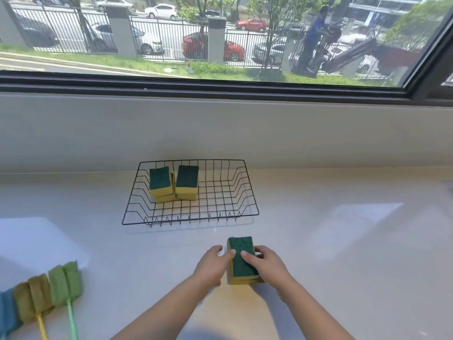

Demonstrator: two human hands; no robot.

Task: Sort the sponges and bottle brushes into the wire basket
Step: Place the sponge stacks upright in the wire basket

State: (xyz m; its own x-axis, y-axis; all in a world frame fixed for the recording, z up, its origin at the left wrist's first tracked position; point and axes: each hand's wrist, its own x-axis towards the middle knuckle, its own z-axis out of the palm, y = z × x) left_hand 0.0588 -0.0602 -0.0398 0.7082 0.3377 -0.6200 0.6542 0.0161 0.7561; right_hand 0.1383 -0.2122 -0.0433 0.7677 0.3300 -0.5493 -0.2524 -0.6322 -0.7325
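A black wire basket (247,192) stands on the pale counter, holding two short stacks of yellow sponges with green scrub tops (160,182) in its left half. In front of it a small stack of the same sponges (241,260) sits on the counter. My left hand (213,266) presses its left side and my right hand (266,265) clasps its right side, fingertips on the green top. Three bottle brushes lie at the lower left: green (65,282), yellow (33,299) and blue (7,312).
The counter (343,241) runs to a low white wall under a wide window. The brush handles run off the bottom edge at the left.
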